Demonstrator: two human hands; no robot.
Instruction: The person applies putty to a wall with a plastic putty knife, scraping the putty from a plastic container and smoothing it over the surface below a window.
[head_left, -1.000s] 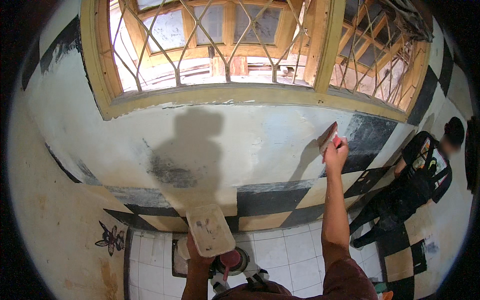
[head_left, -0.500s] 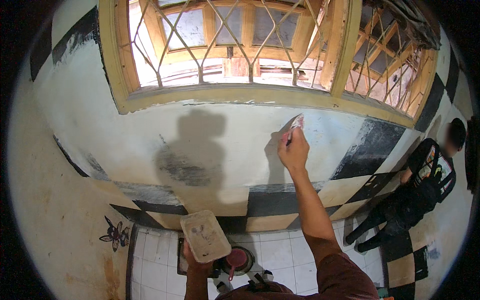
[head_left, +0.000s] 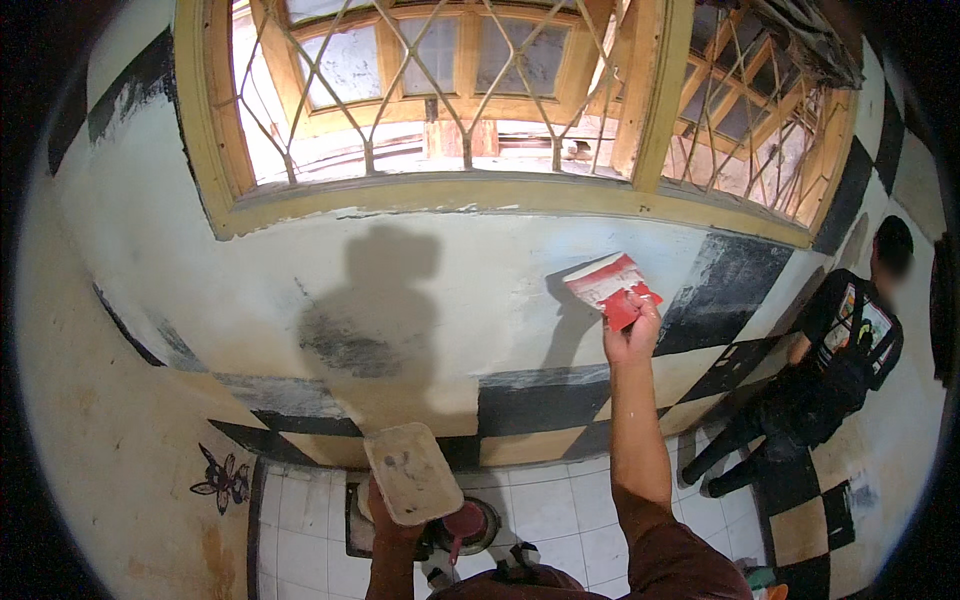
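My right hand (head_left: 632, 335) is closed on a red putty scraper (head_left: 612, 288), its broad face toward me and smeared with white putty. The scraper is in front of the whitened wall (head_left: 500, 290) below the window; its shadow falls just to the left, and whether the edge touches the wall I cannot tell. Low at the centre, my left hand (head_left: 384, 522) grips a shallow rectangular tray (head_left: 412, 470) by its left side and underside. Grey-white residue and a few dark spots mark the tray's inside. Most of the left fingers are hidden beneath it.
A yellow-framed window (head_left: 420, 192) with a metal grille spans the wall above. Black and cream painted squares (head_left: 535, 405) run along the lower wall. On the tiled floor (head_left: 545, 510) is a red dipper (head_left: 463, 522) on a round container. A person in black (head_left: 840, 350) stands at the right.
My right hand has shifted slightly right and down and turned the scraper, from edge-on to broad face showing. The view has shifted a little; the left hand still holds the tray.
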